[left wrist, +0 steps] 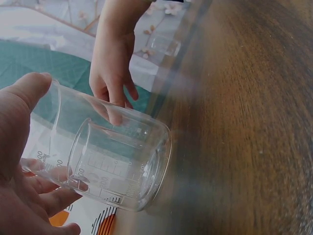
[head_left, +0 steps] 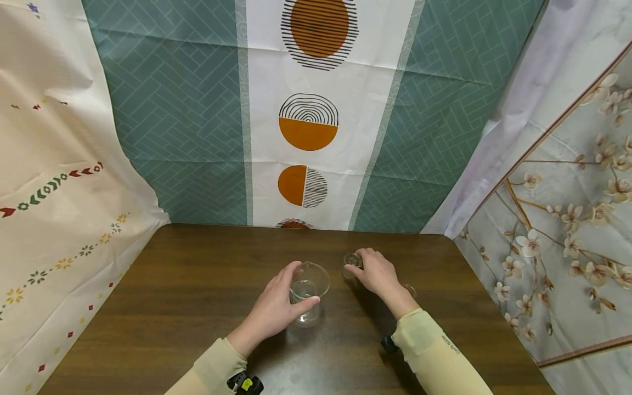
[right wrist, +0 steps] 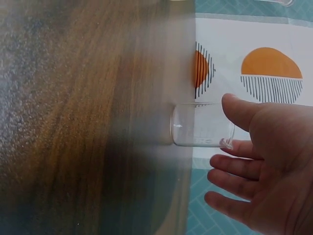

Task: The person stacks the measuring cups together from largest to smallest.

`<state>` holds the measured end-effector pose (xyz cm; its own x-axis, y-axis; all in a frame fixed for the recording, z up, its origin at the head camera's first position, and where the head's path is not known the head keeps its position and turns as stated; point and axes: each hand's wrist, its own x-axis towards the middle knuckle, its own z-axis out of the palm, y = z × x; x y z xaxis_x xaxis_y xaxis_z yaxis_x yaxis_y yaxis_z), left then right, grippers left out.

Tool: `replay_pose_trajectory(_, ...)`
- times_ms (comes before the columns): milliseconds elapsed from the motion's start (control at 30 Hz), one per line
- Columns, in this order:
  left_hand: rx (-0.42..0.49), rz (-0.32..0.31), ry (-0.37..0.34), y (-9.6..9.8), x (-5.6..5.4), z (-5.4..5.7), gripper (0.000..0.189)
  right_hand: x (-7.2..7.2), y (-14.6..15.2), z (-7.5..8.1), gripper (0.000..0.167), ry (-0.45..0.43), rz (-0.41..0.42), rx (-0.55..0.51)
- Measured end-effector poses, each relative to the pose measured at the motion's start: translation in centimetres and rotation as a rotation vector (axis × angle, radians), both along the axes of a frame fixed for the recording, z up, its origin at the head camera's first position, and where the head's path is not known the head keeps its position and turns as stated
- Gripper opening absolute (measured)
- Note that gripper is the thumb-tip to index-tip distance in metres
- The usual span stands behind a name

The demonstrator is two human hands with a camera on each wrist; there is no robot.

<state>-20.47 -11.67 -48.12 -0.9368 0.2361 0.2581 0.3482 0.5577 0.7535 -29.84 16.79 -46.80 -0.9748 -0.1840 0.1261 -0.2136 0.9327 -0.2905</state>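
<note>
In the head view my left hand (head_left: 276, 304) grips a large clear glass beaker (head_left: 323, 281), thumb on the near side and fingers on the far side. A smaller beaker (left wrist: 105, 161) stands inside it; printed markings show on the glass in the left wrist view. My right hand (head_left: 377, 271) is at a small glass beaker (head_left: 347, 271) further back on the table. Its thumb and index finger pinch the rim from opposite sides, while the other fingers (right wrist: 234, 188) extend loosely beside it. Another clear glass piece (head_left: 411, 289) is mostly hidden behind my right wrist.
All the glassware is on a dark brown wooden table (head_left: 197, 296). A green and white patterned cloth (head_left: 187, 109) hangs along the back edge. Cream cloth (head_left: 59, 181) hangs on the left and a floral cloth (head_left: 568, 247) on the right.
</note>
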Motion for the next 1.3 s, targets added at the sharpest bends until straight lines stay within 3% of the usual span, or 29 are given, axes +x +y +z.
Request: replay_pose_trajectory(1300,-0.004,0.011,0.022,0.1,-0.1,-0.2,0.092,1.1,0.0,-0.1,0.057,0.009,-0.013,-0.015)
